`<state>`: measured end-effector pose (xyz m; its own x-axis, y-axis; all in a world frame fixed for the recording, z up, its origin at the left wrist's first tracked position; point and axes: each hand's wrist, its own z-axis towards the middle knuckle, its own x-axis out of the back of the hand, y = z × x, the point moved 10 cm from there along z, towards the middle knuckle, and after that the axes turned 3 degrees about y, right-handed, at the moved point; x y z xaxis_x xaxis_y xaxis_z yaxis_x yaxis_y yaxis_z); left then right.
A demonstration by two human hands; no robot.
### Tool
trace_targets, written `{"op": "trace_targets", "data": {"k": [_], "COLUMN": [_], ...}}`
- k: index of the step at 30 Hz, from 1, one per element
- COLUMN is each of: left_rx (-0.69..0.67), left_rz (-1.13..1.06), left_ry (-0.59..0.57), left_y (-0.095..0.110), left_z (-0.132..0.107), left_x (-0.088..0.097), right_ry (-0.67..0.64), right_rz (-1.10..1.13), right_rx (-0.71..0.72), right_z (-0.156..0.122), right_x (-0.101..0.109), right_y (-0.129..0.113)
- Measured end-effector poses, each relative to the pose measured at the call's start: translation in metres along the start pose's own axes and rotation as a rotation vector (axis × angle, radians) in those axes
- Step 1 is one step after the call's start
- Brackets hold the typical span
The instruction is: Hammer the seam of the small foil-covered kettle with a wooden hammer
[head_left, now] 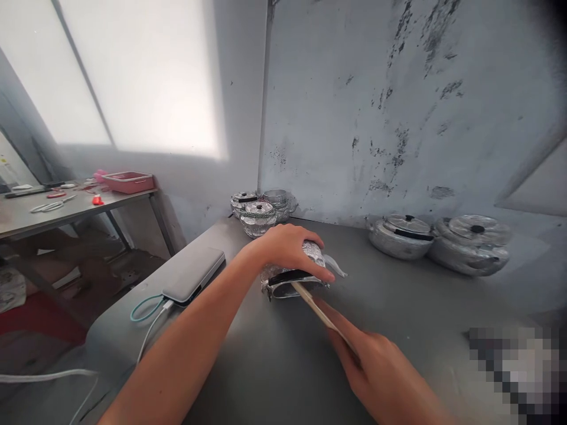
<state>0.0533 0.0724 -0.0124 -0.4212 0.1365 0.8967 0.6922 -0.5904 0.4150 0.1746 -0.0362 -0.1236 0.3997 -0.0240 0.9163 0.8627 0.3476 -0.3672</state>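
On a grey tabletop [398, 307], two large pots [401, 236] stand right and three small ones [258, 216] at the corner. The left hand [290, 251] clamps over a sixth pot [292, 277], mostly hiding it; the right hand [381, 369] grips a stick [316, 307] touching its rim.

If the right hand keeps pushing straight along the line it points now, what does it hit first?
The right hand points up-left along the thin wooden stick it holds. First in that line is the small metal teapot under the left hand; the stick's tip looks already against it, though depth is uncertain.
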Motion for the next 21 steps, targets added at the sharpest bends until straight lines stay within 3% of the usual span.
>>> {"op": "trace_targets", "data": {"k": [21], "left_rx": [0.005], "left_rz": [-0.003], "left_ry": [-0.003], "left_y": [0.0006], "left_z": [-0.0007], "left_x": [0.0011], "right_ry": [0.002], "right_rz": [0.002], "right_rx": [-0.065], "right_z": [0.0032], "right_x": [-0.0014], "right_y": [0.008]}}
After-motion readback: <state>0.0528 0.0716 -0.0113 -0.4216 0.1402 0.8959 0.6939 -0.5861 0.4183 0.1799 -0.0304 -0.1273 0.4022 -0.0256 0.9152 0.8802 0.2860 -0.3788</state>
